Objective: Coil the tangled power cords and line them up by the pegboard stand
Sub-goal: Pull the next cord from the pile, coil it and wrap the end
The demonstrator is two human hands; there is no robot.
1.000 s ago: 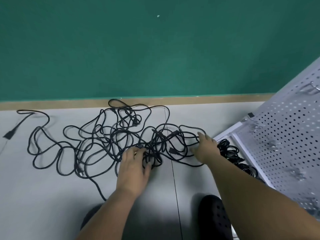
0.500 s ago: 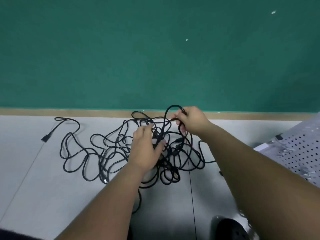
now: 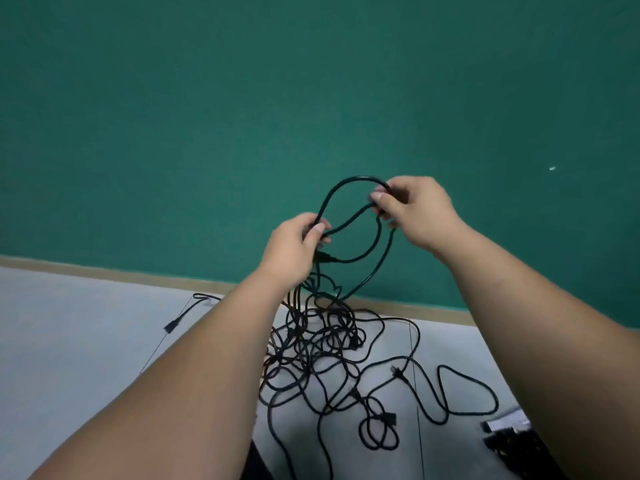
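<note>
Even soft light, slight blur, wide-angle bowing

Pale grey floor (image 3: 69,348) with thin seam lines (image 3: 418,403), edged by a tan skirting strip (image 3: 104,270). Black power cords (image 3: 311,358) lie tangled on it near the wall (image 3: 207,133); one loose plug (image 3: 170,326) trails left, a wide loop (image 3: 486,393) right
</note>
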